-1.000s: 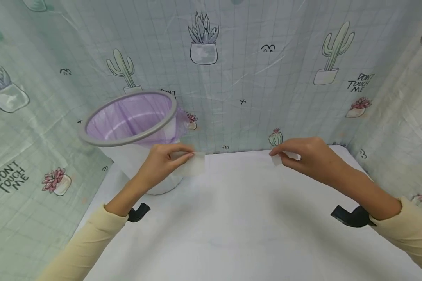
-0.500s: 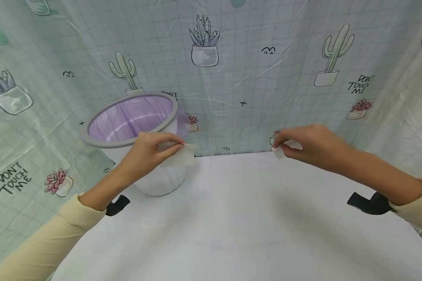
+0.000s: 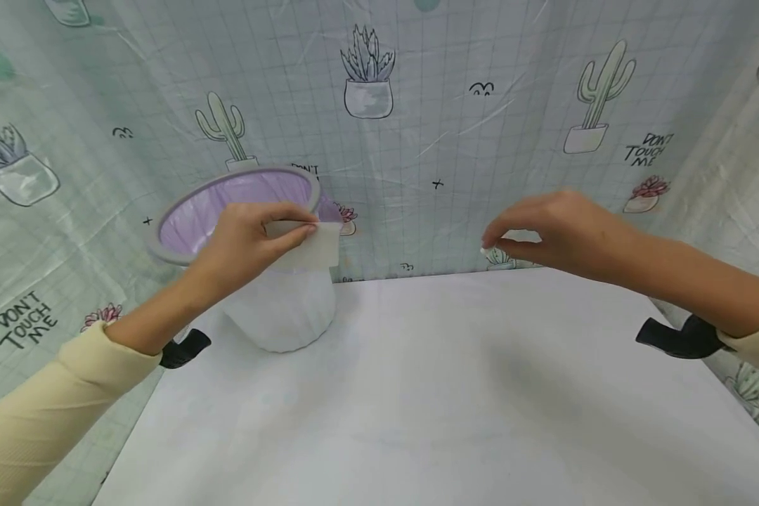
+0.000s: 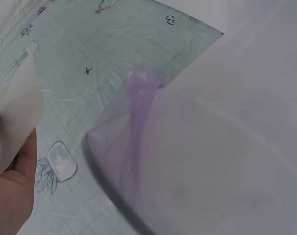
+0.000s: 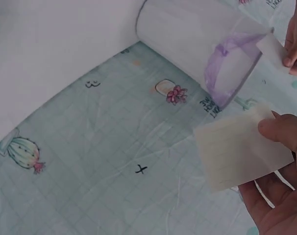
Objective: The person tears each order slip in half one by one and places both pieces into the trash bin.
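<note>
In the head view my left hand pinches a cream piece of paper between thumb and fingertips, in front of the rim of a white trash bin. A translucent purple bag lines that bin under a grey rim ring. My right hand is raised on the right, well apart from the bin. Between its thumb and fingers it holds a second piece of paper, faintly lined in the right wrist view. From the head, the hand hides nearly all of this one.
The bin stands at the back left of a white table. Behind and beside the table hangs a pale green curtain printed with cacti and lettering. Black straps sit at both wrists.
My left hand has moved left and up with its paper, to the front of the bin's rim. The right hand has risen with its paper. The bin has stayed put.
</note>
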{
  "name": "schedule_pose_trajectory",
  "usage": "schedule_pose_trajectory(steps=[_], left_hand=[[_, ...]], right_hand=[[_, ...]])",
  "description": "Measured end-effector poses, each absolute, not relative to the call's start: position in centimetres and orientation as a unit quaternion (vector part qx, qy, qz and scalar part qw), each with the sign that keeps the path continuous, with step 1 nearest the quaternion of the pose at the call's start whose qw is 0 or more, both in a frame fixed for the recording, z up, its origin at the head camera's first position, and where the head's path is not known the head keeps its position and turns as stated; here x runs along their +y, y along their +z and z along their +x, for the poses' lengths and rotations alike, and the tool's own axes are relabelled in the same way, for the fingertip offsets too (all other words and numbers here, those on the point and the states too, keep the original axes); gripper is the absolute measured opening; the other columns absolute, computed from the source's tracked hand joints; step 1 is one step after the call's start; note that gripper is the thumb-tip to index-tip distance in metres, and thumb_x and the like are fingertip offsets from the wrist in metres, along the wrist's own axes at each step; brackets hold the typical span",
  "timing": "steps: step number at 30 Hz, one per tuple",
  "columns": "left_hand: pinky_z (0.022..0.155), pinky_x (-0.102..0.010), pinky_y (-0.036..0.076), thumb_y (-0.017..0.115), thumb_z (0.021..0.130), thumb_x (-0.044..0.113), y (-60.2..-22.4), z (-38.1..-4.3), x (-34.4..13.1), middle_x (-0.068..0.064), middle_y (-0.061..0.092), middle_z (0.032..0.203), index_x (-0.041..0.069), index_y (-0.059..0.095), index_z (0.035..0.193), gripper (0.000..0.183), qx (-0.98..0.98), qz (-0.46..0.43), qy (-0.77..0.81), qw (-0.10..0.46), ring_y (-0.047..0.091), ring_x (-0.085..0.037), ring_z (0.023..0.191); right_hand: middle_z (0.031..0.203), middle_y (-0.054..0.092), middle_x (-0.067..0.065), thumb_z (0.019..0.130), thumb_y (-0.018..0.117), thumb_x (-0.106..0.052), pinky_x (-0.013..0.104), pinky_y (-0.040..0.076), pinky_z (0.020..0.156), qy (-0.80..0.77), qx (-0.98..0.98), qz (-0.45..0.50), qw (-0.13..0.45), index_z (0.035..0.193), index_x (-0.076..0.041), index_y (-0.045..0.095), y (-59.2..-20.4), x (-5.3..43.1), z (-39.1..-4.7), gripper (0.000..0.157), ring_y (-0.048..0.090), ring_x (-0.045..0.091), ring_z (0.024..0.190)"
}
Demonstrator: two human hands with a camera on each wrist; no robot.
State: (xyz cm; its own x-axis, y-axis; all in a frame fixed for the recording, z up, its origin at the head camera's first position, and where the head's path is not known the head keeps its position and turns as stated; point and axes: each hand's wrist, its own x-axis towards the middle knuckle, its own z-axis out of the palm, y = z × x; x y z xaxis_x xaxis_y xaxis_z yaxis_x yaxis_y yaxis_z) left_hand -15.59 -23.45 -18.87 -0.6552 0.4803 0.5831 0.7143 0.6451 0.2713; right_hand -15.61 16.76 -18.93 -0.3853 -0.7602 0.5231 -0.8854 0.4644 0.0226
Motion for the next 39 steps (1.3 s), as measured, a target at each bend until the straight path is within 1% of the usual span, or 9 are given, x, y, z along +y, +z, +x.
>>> schedule_pose_trajectory(steps=[9, 13, 15, 17, 20, 22, 29, 31, 39], left_hand=[[0.076, -0.008, 0.047, 0.076, 0.092, 0.004, -16.1, -15.9, -23.4, -0.003, 0.077, 0.099, 0.006, 0.079, 0.101, 0.01, -0.885, -0.327, -0.234, 0.236, 0.072, -0.017, 0.097], [0.064, -0.009, 0.043, 0.074, 0.093, 0.006, -15.2, -15.8, -23.8, -0.003, 0.078, 0.1, 0.009, 0.08, 0.104, 0.012, -0.892, -0.317, -0.217, 0.238, 0.068, -0.017, 0.077], [0.062, -0.009, 0.042, 0.074, 0.093, 0.007, -14.9, -15.9, -24.1, -0.003, 0.078, 0.1, 0.01, 0.08, 0.104, 0.012, -0.896, -0.311, -0.211, 0.238, 0.067, -0.017, 0.075], [0.061, -0.009, 0.041, 0.074, 0.093, 0.006, -14.6, -15.9, -24.3, -0.004, 0.078, 0.1, 0.009, 0.08, 0.103, 0.012, -0.898, -0.306, -0.212, 0.236, 0.067, -0.018, 0.075], [0.072, -0.006, 0.046, 0.075, 0.092, 0.005, -14.3, -16.2, -24.6, -0.006, 0.078, 0.1, 0.007, 0.08, 0.101, 0.011, -0.899, -0.301, -0.211, 0.237, 0.073, -0.019, 0.095], [0.072, -0.006, 0.046, 0.075, 0.092, 0.004, -14.1, -16.4, -24.7, -0.006, 0.078, 0.098, 0.006, 0.08, 0.1, 0.009, -0.9, -0.298, -0.209, 0.239, 0.073, -0.02, 0.094], [0.071, -0.006, 0.044, 0.076, 0.092, 0.006, -13.6, -16.8, -25.2, -0.005, 0.078, 0.095, 0.008, 0.081, 0.098, 0.008, -0.905, -0.284, -0.192, 0.251, 0.059, 0.014, 0.084], [0.073, -0.007, 0.044, 0.076, 0.092, 0.007, -13.4, -16.9, -25.4, -0.005, 0.078, 0.096, 0.009, 0.081, 0.099, 0.008, -0.908, -0.278, -0.191, 0.249, 0.058, 0.015, 0.084], [0.075, -0.008, 0.042, 0.075, 0.094, 0.012, -12.9, -17.1, -25.9, -0.003, 0.079, 0.096, 0.012, 0.082, 0.099, 0.008, -0.915, -0.265, -0.181, 0.246, 0.06, 0.011, 0.086]], right_hand=[[0.096, 0.078, -0.002, 0.078, 0.083, 0.009, 0.029, 0.06, 0.065, 0.138, -0.824, 0.504, 0.22, 0.104, -0.014, 0.076, -17.0, 15.5, -16.0, 0.035, 0.075, 0.017, 0.082], [0.093, 0.077, -0.004, 0.079, 0.083, 0.005, 0.02, 0.056, 0.065, 0.141, -0.823, 0.503, 0.221, 0.101, -0.015, 0.075, -16.4, 15.0, -16.1, 0.03, 0.074, 0.014, 0.076], [0.09, 0.077, -0.005, 0.08, 0.083, 0.004, 0.015, 0.053, 0.064, 0.14, -0.821, 0.505, 0.228, 0.098, -0.016, 0.075, -16.1, 14.7, -16.2, 0.028, 0.072, 0.011, 0.071], [0.088, 0.077, -0.007, 0.08, 0.083, 0.003, 0.012, 0.05, 0.062, 0.14, -0.82, 0.505, 0.23, 0.095, -0.018, 0.075, -15.8, 14.4, -16.3, 0.027, 0.07, 0.009, 0.067], [0.087, 0.076, -0.007, 0.081, 0.083, 0.002, 0.011, 0.049, 0.063, 0.142, -0.817, 0.509, 0.229, 0.094, -0.018, 0.075, -15.3, 14.0, -16.5, 0.025, 0.069, 0.008, 0.067], [0.087, 0.076, -0.007, 0.082, 0.082, 0.001, 0.01, 0.048, 0.063, 0.145, -0.815, 0.513, 0.228, 0.093, -0.018, 0.076, -15.1, 13.7, -16.6, 0.023, 0.069, 0.008, 0.066], [0.089, 0.077, -0.008, 0.082, 0.082, 0.003, 0.024, 0.056, 0.066, 0.149, -0.814, 0.513, 0.227, 0.091, -0.017, 0.079, -14.2, 12.7, -17.0, 0.023, 0.074, 0.013, 0.083], [0.089, 0.077, -0.008, 0.083, 0.082, 0.002, 0.027, 0.057, 0.068, 0.15, -0.814, 0.513, 0.228, 0.09, -0.018, 0.079, -13.9, 12.4, -17.2, 0.022, 0.074, 0.014, 0.085], [0.086, 0.077, -0.008, 0.087, 0.08, -0.005, 0.02, 0.053, 0.072, 0.158, -0.822, 0.499, 0.224, 0.089, -0.018, 0.081, -13.0, 11.3, -18.1, 0.014, 0.069, 0.008, 0.079]])
